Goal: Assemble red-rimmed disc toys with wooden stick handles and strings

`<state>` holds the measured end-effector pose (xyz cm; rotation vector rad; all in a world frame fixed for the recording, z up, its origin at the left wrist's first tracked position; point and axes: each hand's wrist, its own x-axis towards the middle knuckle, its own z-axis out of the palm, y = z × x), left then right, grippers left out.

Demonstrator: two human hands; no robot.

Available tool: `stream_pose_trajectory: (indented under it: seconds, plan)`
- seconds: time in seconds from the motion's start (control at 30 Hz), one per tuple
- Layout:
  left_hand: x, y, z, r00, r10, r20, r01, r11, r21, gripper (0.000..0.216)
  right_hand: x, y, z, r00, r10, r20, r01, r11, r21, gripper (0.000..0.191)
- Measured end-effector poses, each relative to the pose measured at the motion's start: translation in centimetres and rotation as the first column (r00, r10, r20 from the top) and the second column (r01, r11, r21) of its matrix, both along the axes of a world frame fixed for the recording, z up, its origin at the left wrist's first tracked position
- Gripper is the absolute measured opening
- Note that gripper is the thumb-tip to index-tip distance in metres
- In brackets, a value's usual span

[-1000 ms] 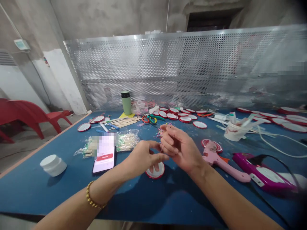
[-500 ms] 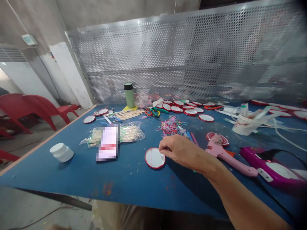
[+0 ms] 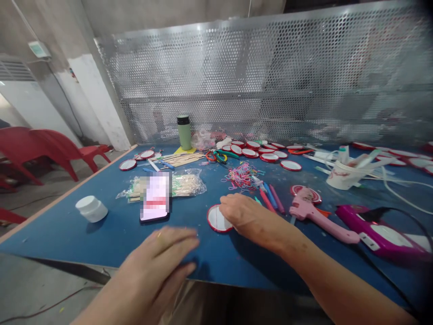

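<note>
A round white disc with a red rim [image 3: 215, 219] lies flat on the blue table. My right hand [image 3: 241, 214] is closed over its right part, fingers curled down and touching or just above it. Whatever those fingertips pinch is hidden. My left hand [image 3: 165, 259], slightly blurred, hovers in front and to the left of the disc with fingers stretched out and nothing in it. Beyond my right hand lies a heap of small coloured loops [image 3: 242, 176]. Several coloured pens [image 3: 270, 196] sit beside it.
A phone [image 3: 156, 198] rests by bagged wooden sticks [image 3: 189, 184]; a white jar [image 3: 92, 209] stands left. Rightward are a pink glue gun [image 3: 324, 223], a purple device [image 3: 382, 234] and a cup of tools [image 3: 343, 175]. More red-rimmed discs [image 3: 269, 157] and a green bottle [image 3: 184, 133] are behind.
My left hand has come into view from below, toward the disc. My right hand has shifted slightly left over the disc and now covers more of it.
</note>
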<state>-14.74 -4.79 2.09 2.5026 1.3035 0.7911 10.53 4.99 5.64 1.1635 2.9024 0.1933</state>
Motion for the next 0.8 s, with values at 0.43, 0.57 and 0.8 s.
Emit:
stream_pose_trajectory:
  seconds: [0.43, 0.57, 0.8]
  plan:
    - [7.7, 8.4, -1.7, 1.0, -0.018, -0.005, 0.017, 0.997, -0.074, 0.082, 1.2, 1.9, -1.5, 0.978, -0.013, -0.208, -0.014, 0.992, -0.128, 0.018]
    - [7.8, 8.7, -1.8, 1.0, 0.0, -0.003, 0.0, 0.998, -0.07, 0.086, 2.0, 2.0, 0.1, 0.892, -0.135, -0.43, 0.033, 0.971, -0.237, 0.015]
    - [7.5, 8.4, -1.4, 0.999, -0.014, -0.035, 0.01, 0.994, -0.108, 0.074, 2.0, 1.1, 2.7, 0.485, -0.267, -0.833, -0.2, 0.893, -0.403, 0.012]
